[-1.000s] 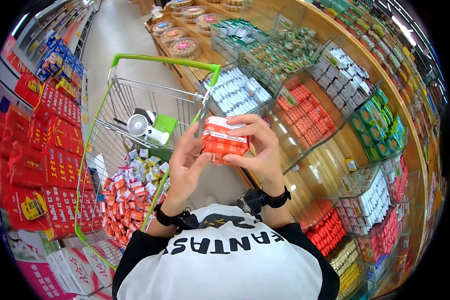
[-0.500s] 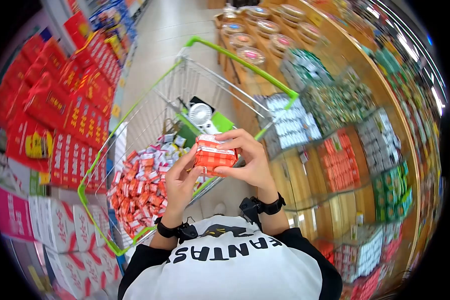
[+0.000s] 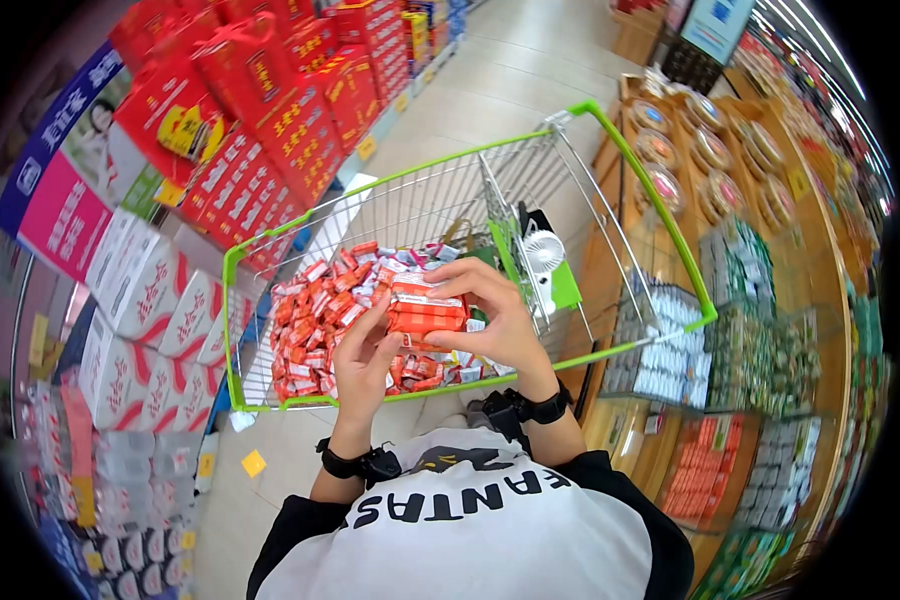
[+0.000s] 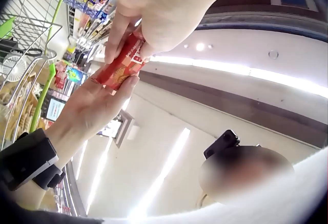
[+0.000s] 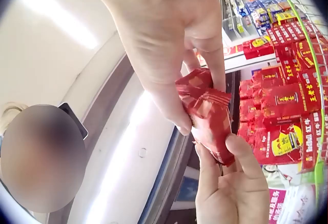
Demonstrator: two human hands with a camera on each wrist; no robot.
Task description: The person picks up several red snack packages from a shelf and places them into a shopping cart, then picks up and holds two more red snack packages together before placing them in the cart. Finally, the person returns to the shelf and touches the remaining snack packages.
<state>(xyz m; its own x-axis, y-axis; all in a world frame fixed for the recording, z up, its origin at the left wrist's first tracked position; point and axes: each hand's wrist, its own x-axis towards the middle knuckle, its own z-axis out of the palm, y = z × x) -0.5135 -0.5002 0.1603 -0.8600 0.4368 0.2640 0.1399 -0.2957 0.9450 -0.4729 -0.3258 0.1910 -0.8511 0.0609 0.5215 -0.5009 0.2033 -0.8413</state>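
Note:
Between my two hands, in front of my chest, is a small bundle of red-and-white wrapped snack packets [image 3: 425, 312]. My left hand [image 3: 363, 358] pinches its left side between thumb and fingers. Over the top right edge curl the fingers of my right hand [image 3: 498, 318], its thumb along the lower edge. Up close in the right wrist view, the red wrapper [image 5: 212, 126] shows crimped, glossy ends. In the head view the bundle overlaps a green-rimmed shopping cart [image 3: 370, 180], where a big pile of small red-and-white packets [image 3: 315, 325] lies at the left.
A white handheld fan [image 3: 544, 252] and a green item sit at the cart's right end. Shelves with clear bins of wrapped snacks [image 3: 705, 470] and round lidded tubs [image 3: 658, 148] line the right. Red drink cartons [image 3: 270, 120] and white cartons [image 3: 135, 300] are stacked on the left.
The view has swung left, and the cart now lies across in front of me, its packet pile behind my hands. Both hands keep holding the bundle at about the same height.

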